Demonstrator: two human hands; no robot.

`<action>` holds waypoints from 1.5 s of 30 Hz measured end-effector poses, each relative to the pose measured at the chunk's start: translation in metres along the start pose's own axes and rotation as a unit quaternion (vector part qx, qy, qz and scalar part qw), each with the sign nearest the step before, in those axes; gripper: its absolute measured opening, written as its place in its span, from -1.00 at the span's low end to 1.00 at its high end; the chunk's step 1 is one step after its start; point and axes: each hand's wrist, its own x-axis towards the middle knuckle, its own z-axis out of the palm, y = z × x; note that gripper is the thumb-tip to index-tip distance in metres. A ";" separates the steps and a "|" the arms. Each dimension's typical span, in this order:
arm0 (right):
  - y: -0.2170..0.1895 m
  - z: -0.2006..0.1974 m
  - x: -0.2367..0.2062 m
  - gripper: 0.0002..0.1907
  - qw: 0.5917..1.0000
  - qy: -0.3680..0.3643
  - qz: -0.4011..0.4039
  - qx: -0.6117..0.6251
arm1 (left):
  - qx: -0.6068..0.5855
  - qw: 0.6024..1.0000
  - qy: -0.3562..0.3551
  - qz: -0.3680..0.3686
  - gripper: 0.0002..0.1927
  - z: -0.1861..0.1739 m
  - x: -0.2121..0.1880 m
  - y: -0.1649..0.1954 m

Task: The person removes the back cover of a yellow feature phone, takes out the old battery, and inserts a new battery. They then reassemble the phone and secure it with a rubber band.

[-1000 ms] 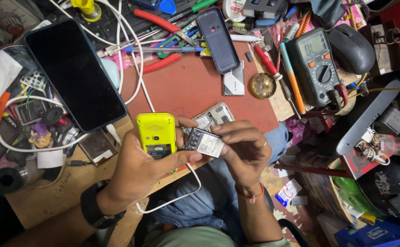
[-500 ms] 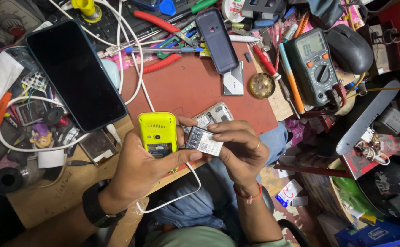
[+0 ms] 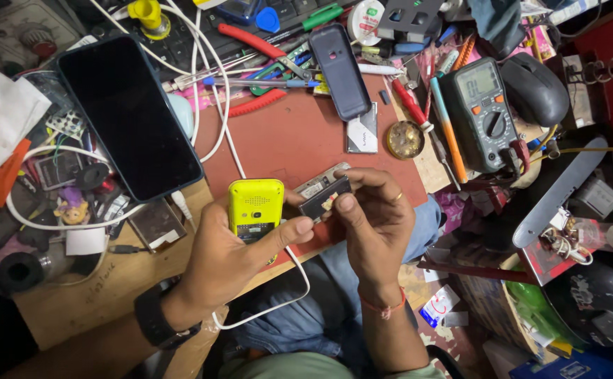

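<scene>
A: Left hand (image 3: 226, 260)?
B: Its grip is closing around a yellow phone (image 3: 254, 208), back cover off, over the table (image 3: 75, 309) edge

A: Right hand (image 3: 376, 224)?
B: Pinching a small dark battery (image 3: 324, 198) just beside the phone, above the red mat (image 3: 285, 140)
</scene>
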 end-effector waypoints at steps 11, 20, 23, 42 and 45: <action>-0.012 0.013 0.006 -0.64 0.997 0.030 -0.047 -0.045 | -0.177 0.980 -0.040 -0.079 -0.60 -0.002 0.006 0.000; -0.012 0.023 -0.004 -0.74 0.994 -0.038 0.100 0.024 | -0.262 0.957 -0.040 -0.119 -0.30 -0.006 -0.001 -0.003; -0.008 0.020 -0.003 -0.79 0.972 -0.042 0.149 0.174 | -0.324 0.933 -0.084 -0.135 -0.31 -0.005 -0.002 -0.005; -0.034 0.027 -0.020 -0.71 0.961 -0.180 -0.101 -0.185 | -0.240 0.963 -0.103 -0.071 -0.35 -0.005 -0.016 0.017; -0.039 0.034 -0.014 -0.71 0.945 -0.205 -0.122 -0.225 | -0.277 0.950 -0.118 -0.084 -0.34 -0.006 -0.016 0.015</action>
